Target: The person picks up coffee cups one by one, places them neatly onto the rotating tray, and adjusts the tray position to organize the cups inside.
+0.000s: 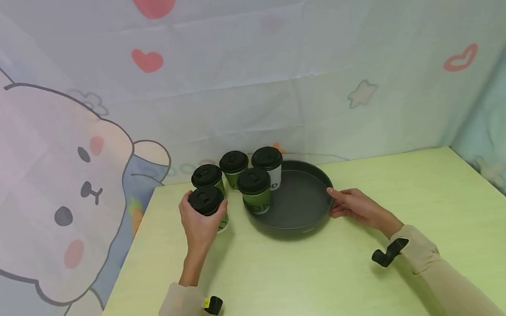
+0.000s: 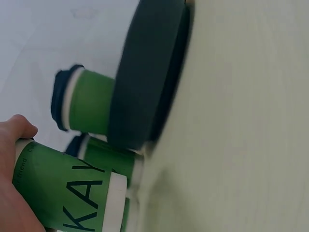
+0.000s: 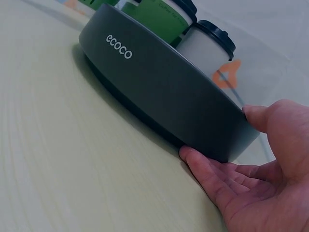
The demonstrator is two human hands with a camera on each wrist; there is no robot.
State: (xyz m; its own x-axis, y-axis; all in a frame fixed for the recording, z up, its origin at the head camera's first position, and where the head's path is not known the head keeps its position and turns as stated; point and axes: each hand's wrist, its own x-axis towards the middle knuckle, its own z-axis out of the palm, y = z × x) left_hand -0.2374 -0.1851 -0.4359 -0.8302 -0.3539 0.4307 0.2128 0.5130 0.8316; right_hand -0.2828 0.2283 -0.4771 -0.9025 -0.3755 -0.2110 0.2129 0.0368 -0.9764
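Gripping a cup, the left hand is wrapping its thumb and fingers round the green side just below the black lid. This cup is showing the letters KAY in the left wrist view, and it is sitting left of the tray; whether its base is touching the desk I cannot tell. On the far side, the right hand is pinching the tray's right edge, its thumb lying at the rim and its fingertips reaching the underside.

Inside the tray, a green cup is standing upright near the left wall, and a white cup is standing behind it. Both are wearing black lids. Two more lidded green cups are standing on the desk: one just behind the held cup, another further back, beside the tray. The tray's outer wall is bearing the word ecoco. Behind the desk, a cloth is hanging, printed with hearts and a bear.
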